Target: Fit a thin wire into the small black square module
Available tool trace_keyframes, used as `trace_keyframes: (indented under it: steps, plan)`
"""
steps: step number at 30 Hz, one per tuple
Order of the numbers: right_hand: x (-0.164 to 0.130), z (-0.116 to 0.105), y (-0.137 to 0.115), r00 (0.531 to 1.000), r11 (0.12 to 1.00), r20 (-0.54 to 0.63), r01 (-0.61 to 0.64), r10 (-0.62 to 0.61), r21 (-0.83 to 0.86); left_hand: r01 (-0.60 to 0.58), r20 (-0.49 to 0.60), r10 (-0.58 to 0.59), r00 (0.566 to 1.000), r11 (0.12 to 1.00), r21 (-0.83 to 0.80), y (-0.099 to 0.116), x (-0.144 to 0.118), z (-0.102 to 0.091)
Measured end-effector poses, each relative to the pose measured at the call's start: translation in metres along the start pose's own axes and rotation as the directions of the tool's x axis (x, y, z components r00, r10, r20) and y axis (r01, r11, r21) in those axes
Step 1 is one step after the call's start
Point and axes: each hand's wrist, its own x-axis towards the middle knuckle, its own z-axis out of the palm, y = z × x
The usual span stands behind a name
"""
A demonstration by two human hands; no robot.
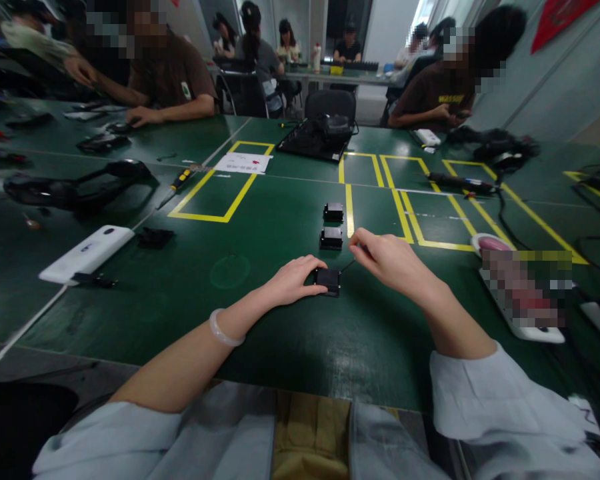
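The fingers (307, 283) of the left hand (295, 280) are curled narrow against the left side of a small black box (329, 281), thumb low on its near edge, pinning it to the green table (280, 333). The fingertips (356, 248) of the right hand (390, 260) pinch a thin dark tool (349, 265), whose tip slants down toward the box's right top corner at about seven o'clock from that pinch. So the box sits touching the left hand and just beside the right; its long axis runs roughly three to nine o'clock. A pale bangle (223, 331) rings the left wrist.

Toward twelve o'clock from the box, two more black boxes (331, 238) stand in a line, apart from each other. At nine to ten o'clock lies a white device (87, 253). Farther off, a yellow taped rectangle (215, 190) marks the table, with a white paper (243, 162) at its far end. Other people (170, 73) sit beyond.
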Motion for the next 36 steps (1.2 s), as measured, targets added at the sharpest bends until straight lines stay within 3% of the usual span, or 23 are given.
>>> trace_keyframes:
  steps: [6,12,19,29,36]
  plan:
    - [-0.001,0.0006,-0.0001,1.0,0.995,-0.005,0.025,-0.025,0.097,0.007,0.016,-0.008,1.0,1.0,0.025,0.0025,0.0002,-0.0014]
    - [-0.0002,0.0002,-0.0002,1.0,0.999,0.004,-0.027,0.027,0.031,0.003,0.009,-0.003,1.0,1.0,0.028,0.0007,0.0004,-0.0005]
    - [-0.0017,0.0018,0.0039,0.998,0.997,-0.001,0.07,-0.07,0.045,0.005,0.008,-0.005,1.0,1.0,0.001,0.0015,0.0006,-0.0016]
    - [-0.0008,0.0013,0.0005,1.0,0.999,-0.003,0.026,-0.026,-0.024,0.008,0.012,-0.008,1.0,1.0,0.013,0.0004,0.0005,-0.0002]
    - [-0.0009,0.0012,0.0007,0.999,0.998,0.0,0.045,-0.045,0.047,0.01,0.009,-0.01,1.0,1.0,0.003,0.0025,0.0007,-0.0008]
